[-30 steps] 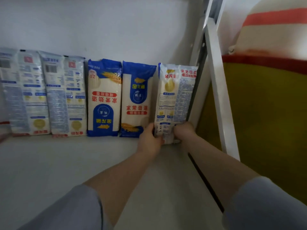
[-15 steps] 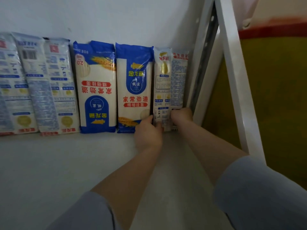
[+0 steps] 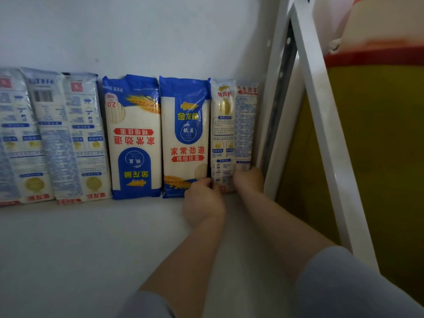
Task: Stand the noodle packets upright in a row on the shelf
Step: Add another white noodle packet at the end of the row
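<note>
Noodle packets (image 3: 135,136) stand upright in a row against the far wall of the shelf (image 3: 80,249). At the right end, the last packet (image 3: 232,134) is clamped at its base between left hand (image 3: 203,203) and right hand (image 3: 249,180). Only letting go seems left.

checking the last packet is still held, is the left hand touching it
Touching. The head view shows the left hand with its fingers curled onto the lower left edge of the rightmost packet, no gap visible.

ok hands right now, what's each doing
Left hand: grips the end packet at its bottom left edge.
Right hand: grips the same packet's bottom right.
</note>
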Demonstrator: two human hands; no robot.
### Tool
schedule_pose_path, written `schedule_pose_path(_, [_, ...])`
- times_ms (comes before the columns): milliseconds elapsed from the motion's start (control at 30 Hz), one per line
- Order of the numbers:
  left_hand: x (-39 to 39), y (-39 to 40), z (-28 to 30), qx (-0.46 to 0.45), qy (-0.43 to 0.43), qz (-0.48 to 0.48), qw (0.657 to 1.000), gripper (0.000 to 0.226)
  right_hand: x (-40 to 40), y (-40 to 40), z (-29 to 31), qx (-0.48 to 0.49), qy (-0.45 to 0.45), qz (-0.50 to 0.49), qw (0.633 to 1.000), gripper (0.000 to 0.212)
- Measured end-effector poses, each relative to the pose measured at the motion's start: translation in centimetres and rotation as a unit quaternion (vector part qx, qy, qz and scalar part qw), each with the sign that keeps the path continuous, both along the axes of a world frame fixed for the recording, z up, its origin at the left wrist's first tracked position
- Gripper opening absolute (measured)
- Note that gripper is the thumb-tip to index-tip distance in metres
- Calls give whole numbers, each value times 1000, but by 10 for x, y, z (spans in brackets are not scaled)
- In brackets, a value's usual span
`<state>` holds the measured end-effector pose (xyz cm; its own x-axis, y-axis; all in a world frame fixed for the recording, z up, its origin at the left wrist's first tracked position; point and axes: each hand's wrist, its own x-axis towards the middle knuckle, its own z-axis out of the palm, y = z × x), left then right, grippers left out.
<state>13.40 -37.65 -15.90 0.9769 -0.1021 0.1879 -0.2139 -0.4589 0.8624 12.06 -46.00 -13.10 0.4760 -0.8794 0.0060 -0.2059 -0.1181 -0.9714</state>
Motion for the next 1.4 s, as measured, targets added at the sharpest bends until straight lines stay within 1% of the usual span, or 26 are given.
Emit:
schedule_pose_path(100, [2, -1, -1, 1, 9, 1, 1000, 21, -3, 1, -13, -51, 1, 14, 999, 38])
schedule_pose_path(200, [5, -2, 1, -2, 24, 7, 1000, 27, -6, 1, -19, -92, 10, 23, 995, 37])
schedule_pose_path(300, [5, -2, 4, 5, 24, 14, 1000, 27, -5, 0, -24, -113, 14, 25, 993, 39])
schedule_pose_path(500, [2, 0, 5, 5, 20, 19, 1000, 24, -3, 0, -27, -130, 19, 2, 991, 35])
schedule_pose_path(733, [1, -3, 5, 40, 9, 12, 999, 25, -2, -1, -29, -137, 26, 6, 990, 37])
schedule_pose_path(1133, [3, -4, 3, 51, 20, 13, 998, 24, -3, -1, -30, -136, 15, 9, 991, 36])
schedule_pose_path(1400, [4, -4, 4, 53, 21, 19, 998, 24, -2, -3, -31, -130, 15, 13, 991, 41])
